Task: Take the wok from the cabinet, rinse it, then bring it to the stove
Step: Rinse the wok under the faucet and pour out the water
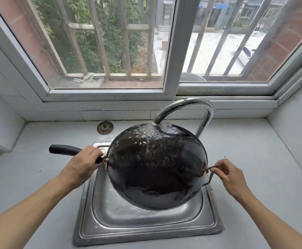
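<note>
The wok [157, 169] is hanging upside down over the sink [146, 229], water from the tap [186, 106] running over it. The left hand [85, 164] is gripping its long handle [65, 150]; the right hand's [231, 175] fingers [218, 168] are pinching the wire loop [210, 175].

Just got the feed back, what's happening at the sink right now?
A person is rinsing the wok at the sink. It is held upside down and tilted over the basin, its dark underside under the faucet, with water running over it. The left hand grips the long black handle near the wok's rim; the right hand pinches the small wire loop handle opposite. A drain strainer lies on the counter behind the sink.
</note>
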`<move>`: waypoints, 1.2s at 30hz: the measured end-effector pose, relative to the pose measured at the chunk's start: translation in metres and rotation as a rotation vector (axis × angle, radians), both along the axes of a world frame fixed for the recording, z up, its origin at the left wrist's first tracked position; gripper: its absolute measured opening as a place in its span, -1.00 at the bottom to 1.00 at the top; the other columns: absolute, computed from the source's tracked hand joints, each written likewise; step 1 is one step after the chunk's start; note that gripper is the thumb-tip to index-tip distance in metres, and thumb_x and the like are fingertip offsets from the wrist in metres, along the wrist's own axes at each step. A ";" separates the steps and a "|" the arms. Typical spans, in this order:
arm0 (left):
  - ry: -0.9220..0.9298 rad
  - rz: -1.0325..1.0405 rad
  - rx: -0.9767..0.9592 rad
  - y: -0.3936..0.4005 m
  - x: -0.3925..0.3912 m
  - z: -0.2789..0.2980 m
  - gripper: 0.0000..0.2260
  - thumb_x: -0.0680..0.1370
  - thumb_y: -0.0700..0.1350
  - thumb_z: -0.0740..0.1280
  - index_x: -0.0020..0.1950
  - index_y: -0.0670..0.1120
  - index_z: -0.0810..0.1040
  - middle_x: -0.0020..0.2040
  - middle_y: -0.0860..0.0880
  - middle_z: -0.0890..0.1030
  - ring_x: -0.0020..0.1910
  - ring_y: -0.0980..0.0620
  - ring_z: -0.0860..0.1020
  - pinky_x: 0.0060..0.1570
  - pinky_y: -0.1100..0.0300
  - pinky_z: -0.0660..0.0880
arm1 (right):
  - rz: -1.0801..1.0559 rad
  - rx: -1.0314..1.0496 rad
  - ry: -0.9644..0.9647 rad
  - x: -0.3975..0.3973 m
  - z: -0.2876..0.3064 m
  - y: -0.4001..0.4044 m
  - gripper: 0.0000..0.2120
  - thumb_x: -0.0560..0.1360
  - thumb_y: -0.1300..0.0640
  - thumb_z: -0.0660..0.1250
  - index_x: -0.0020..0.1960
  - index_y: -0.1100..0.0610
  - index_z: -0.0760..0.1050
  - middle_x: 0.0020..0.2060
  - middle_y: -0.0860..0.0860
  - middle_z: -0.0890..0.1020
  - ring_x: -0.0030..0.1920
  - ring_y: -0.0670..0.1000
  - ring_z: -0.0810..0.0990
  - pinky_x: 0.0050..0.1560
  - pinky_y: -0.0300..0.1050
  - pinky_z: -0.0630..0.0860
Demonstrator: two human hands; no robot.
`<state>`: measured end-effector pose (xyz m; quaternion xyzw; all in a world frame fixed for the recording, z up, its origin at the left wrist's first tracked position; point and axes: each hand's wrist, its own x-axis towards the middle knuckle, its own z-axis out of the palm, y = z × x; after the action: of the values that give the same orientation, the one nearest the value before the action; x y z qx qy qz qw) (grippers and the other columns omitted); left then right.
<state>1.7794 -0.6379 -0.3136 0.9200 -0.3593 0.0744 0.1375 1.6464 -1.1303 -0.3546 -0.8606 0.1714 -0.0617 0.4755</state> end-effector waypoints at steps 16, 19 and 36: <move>0.069 0.216 -0.060 0.073 -0.038 -0.004 -0.65 0.29 -0.35 0.55 -0.02 -0.19 0.51 -0.11 -0.07 0.54 -0.14 -0.13 0.53 -0.19 -0.07 0.56 | 0.174 -0.012 -0.025 0.059 0.006 0.057 -0.80 0.42 0.14 0.52 -0.16 -0.04 0.51 -0.30 -0.11 0.64 -0.26 -0.12 0.58 -0.19 -0.36 0.47; 0.094 0.258 -0.078 0.081 -0.042 -0.005 -0.65 0.30 -0.34 0.54 -0.01 -0.18 0.50 -0.12 -0.07 0.53 -0.14 -0.14 0.53 -0.20 -0.09 0.56 | 0.182 -0.056 -0.043 0.068 0.008 0.065 -0.80 0.41 0.08 0.52 -0.17 -0.10 0.50 -0.33 -0.17 0.59 -0.29 -0.19 0.51 -0.25 -0.42 0.39; 0.131 0.324 -0.114 0.092 -0.032 -0.016 -0.62 0.31 -0.31 0.55 0.02 -0.14 0.49 -0.10 -0.01 0.52 -0.12 -0.07 0.52 -0.13 0.01 0.55 | 0.190 -0.151 0.002 0.104 0.019 0.076 -0.79 0.43 -0.06 0.48 -0.13 0.02 0.50 -0.30 -0.01 0.60 -0.28 -0.06 0.52 -0.28 -0.35 0.39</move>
<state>1.7479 -0.5463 -0.3297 0.9594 -0.1920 0.0560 0.1987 1.7504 -1.0545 -0.3356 -0.9064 0.0844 -0.0280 0.4129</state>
